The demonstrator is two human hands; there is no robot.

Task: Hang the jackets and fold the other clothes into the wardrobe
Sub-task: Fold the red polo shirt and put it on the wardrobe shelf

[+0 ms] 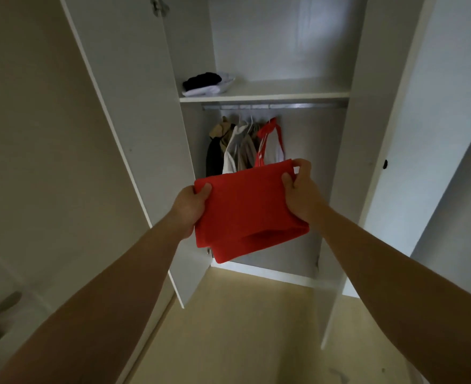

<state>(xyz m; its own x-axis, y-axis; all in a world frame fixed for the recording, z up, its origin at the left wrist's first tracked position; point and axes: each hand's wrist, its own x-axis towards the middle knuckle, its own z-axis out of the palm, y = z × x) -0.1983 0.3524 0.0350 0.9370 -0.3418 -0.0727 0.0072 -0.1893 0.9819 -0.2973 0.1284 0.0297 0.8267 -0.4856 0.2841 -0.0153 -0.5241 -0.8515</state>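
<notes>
Above the beige floor (pixel 242 328), the wardrobe shelf (pixel 284 91) holds folded clothes (pixel 207 84).

hanging jackets (pixel 239 151): lower parts behind red garment (pixel 245 209) | bottom-left object (pixel 1 306): blurred, unidentifiable

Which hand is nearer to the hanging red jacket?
Right. The right hand is just below-right of the red jacket; the left hand is farther, down-left. Both grip the folded red garment.
</notes>
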